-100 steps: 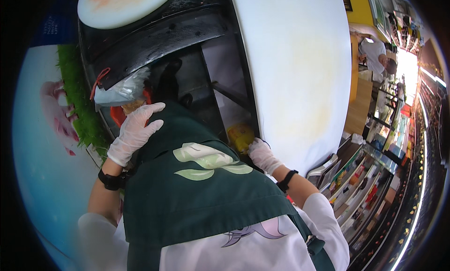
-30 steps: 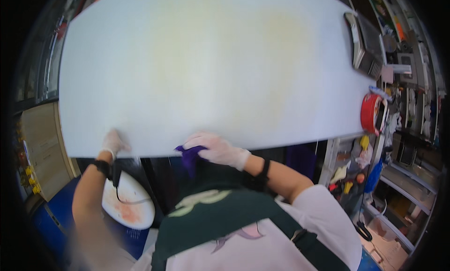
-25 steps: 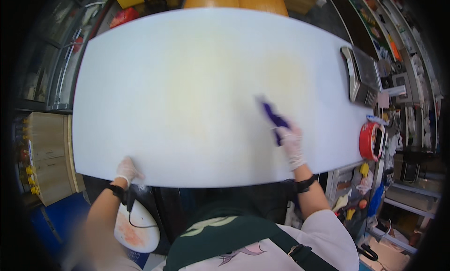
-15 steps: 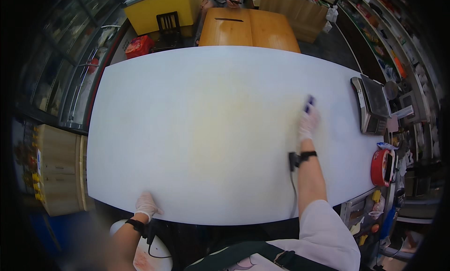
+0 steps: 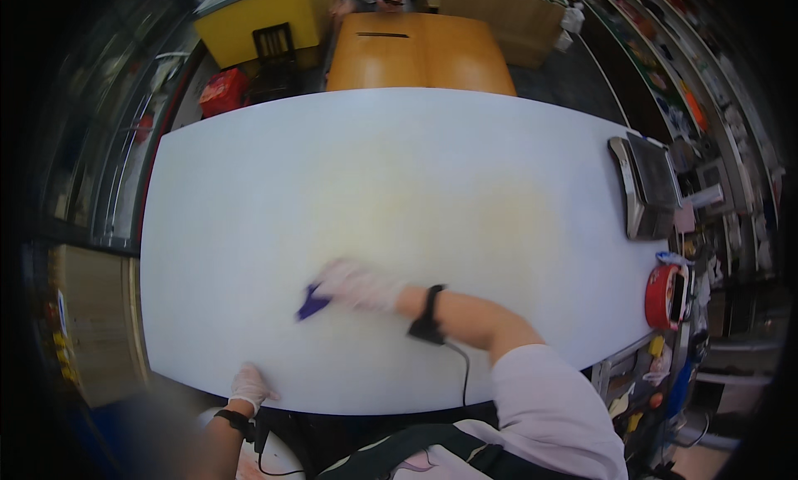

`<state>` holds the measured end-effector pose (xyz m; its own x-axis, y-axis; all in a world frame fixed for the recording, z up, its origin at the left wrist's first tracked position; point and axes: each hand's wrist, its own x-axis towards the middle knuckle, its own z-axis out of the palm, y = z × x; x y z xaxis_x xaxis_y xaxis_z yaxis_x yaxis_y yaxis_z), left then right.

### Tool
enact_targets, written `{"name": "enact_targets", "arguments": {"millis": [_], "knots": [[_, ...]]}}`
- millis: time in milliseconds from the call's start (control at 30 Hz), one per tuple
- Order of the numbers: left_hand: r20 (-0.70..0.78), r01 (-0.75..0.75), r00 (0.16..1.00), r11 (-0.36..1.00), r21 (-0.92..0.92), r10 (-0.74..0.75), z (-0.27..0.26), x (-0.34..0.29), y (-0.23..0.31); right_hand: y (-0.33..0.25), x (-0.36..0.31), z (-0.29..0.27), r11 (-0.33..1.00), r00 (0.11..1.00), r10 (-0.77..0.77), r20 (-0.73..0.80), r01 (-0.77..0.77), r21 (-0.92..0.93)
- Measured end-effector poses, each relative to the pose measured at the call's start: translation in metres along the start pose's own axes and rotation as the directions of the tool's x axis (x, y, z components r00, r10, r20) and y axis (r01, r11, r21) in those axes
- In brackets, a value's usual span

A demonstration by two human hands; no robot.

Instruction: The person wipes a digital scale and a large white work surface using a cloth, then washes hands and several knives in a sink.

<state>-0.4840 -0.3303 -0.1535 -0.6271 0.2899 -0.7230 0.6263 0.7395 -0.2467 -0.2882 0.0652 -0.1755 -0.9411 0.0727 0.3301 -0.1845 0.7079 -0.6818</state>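
Observation:
A wide white tabletop (image 5: 216,189) with faint yellowish stains spreads in front of me. My right hand (image 5: 362,285), in a thin clear glove and blurred by motion, is low over the left-middle part of it. From its fingers pokes a small purple cloth (image 5: 314,303), pressed to the surface; most of the cloth is hidden under the hand. My left hand (image 5: 251,385), gloved too, rests with its fingers laid on the table's near left edge, thumb apart, holding nothing. Each wrist wears a black strap with a small device and cable.
At the right edge stand a scale (image 5: 648,185) and a red round container (image 5: 663,297). Beyond the table are a wooden table (image 5: 399,52) with a seated person, a dark chair (image 5: 274,60) and a red box (image 5: 224,92). A white bin (image 5: 278,451) sits below my left hand.
My right hand has swept with the purple cloth from the right side of the table toward me and far to the left. My left hand stays at the near edge. The view has shifted slightly.

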Motion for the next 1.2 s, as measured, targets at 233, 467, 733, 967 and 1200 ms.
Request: {"name": "enact_targets", "arguments": {"millis": [233, 467, 733, 967, 1200], "knots": [[-0.021, -0.003, 1.0, 1.0, 0.013, 0.003, -0.006, -0.001, 0.029, 0.193, -0.115, -0.229, 0.363, 0.034, 0.579, -0.814, -0.905, 0.221], [-0.056, 0.042, 0.997, 0.99, -0.131, -0.05, -0.003, -0.001, 0.048, 0.293, 0.064, -0.218, 0.438, 0.571, 0.229, -0.788, -0.784, -0.44], [0.064, 0.146, 0.988, 0.982, -0.123, -0.139, -0.013, -0.007, 0.036, 0.031, 0.252, 0.124, 0.927, 0.922, -0.37, -0.117, 0.375, 0.026], [-0.036, 0.105, 0.992, 0.964, -0.244, -0.118, -0.013, -0.01, 0.037, 0.022, 0.129, 0.066, 0.935, 0.891, -0.335, 0.306, 0.354, -0.007], [-0.092, 0.062, 0.992, 0.971, -0.233, -0.085, 0.026, 0.005, 0.029, 0.162, 0.207, -0.04, 0.506, 0.659, 0.462, -0.593, -0.745, -0.433]]}}
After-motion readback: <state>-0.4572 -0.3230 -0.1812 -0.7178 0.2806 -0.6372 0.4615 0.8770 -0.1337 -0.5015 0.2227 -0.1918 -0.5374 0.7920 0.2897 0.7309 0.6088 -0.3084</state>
